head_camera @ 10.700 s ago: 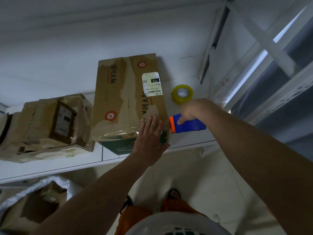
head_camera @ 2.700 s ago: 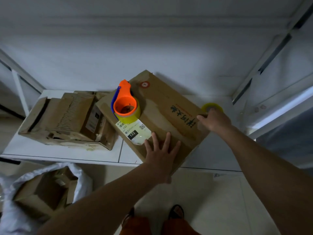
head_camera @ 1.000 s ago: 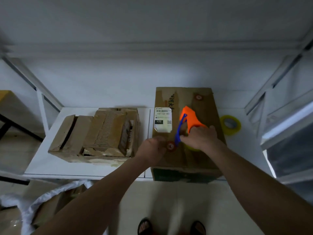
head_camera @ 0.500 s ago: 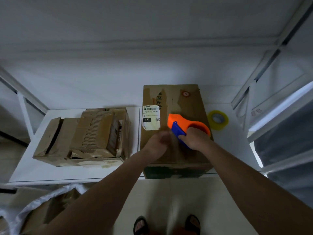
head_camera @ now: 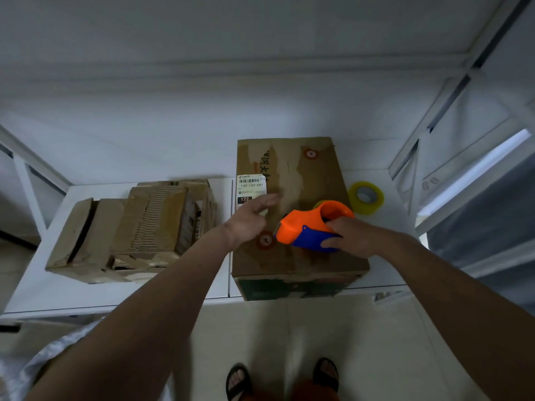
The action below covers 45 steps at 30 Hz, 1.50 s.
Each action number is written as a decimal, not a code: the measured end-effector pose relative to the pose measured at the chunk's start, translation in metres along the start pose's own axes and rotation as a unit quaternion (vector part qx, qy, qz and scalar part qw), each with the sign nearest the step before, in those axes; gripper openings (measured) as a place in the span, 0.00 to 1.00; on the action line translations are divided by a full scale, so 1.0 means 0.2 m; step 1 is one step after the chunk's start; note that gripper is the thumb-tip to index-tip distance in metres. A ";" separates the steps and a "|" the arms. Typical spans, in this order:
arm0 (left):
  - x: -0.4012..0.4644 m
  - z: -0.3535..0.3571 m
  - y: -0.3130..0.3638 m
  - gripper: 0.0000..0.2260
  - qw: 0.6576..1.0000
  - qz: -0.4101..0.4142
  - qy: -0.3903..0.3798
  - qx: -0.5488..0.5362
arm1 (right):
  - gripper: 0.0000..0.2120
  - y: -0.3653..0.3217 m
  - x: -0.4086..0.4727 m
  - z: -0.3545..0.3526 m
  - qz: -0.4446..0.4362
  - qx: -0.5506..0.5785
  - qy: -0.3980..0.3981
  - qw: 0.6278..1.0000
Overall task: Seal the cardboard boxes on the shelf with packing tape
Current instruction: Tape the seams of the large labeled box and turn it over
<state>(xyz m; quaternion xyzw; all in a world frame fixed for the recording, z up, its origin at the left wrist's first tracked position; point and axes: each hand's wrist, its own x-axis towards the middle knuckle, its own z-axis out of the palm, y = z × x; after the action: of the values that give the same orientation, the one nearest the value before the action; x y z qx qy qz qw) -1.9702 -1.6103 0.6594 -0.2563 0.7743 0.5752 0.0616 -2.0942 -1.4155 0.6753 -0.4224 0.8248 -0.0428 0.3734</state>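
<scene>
A tall brown cardboard box [head_camera: 304, 180] with a white shipping label stands on the white shelf [head_camera: 86, 293], its closed top facing me. My right hand [head_camera: 351, 237] is shut on the blue handle of an orange tape dispenser [head_camera: 312, 224], held just over the near half of the box top. My left hand [head_camera: 250, 219] hovers over the left part of the top, fingers spread and holding nothing. A battered, flatter cardboard box [head_camera: 136, 230] lies to the left on the shelf.
A spare yellow tape roll [head_camera: 366, 197] lies on the shelf right of the tall box. White shelf uprights rise at both sides. A white bag holding cardboard sits on the floor at lower left [head_camera: 37, 369]. My sandalled feet stand below the shelf edge.
My left hand has come off the dispenser and spread its fingers over the box's left side. My right hand has turned the dispenser so its orange nose points left.
</scene>
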 end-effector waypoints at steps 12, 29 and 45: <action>-0.11 -0.04 -0.05 0.13 0.995 0.015 -0.062 -0.076 | 0.09 -0.01 -0.10 -0.07 0.000 0.007 -0.056 0.998; -0.17 -0.01 -0.09 0.13 0.983 -0.012 -0.090 -0.162 | 0.07 -0.06 -0.16 -0.07 -0.004 0.026 -0.106 0.994; -0.28 0.04 -0.20 0.04 0.974 -0.087 0.137 -0.161 | 0.18 -0.25 -0.11 -0.01 0.030 0.181 -0.060 0.981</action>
<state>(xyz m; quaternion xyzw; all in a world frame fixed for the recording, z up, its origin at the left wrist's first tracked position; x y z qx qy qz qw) -1.9039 -1.5932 0.6443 -0.4055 0.6478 0.6439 -0.0374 -2.0534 -1.4320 0.7093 -0.3247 0.7917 -0.1550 0.4937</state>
